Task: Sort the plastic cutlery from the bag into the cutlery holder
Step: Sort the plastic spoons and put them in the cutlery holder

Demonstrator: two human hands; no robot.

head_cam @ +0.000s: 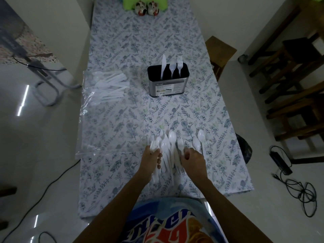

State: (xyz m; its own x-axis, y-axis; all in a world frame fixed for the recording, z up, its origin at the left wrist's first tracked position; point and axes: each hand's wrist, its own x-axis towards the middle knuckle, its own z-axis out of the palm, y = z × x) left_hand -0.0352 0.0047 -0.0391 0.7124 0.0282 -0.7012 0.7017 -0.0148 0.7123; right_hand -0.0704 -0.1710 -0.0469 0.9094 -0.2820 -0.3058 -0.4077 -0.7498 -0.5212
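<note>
Cutlery pile (168,151), lower centre: light, slick, brittle; best pinched mid-handle. Left hand (150,157) pinches fork (154,145); right hand (193,159) curled, hold unclear.

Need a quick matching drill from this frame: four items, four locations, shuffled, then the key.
Items:
1. cutlery holder
2. clear bag
3. loose cutlery pile
4. two ceramic figurines

Places:
A. far end of the table
B. near edge, between the left hand and right hand
C. table's left edge
D. mid-table, one knife, spoon and fork standing in it

Pairs: 1-D, 2-C, 3-B, 4-A
</note>
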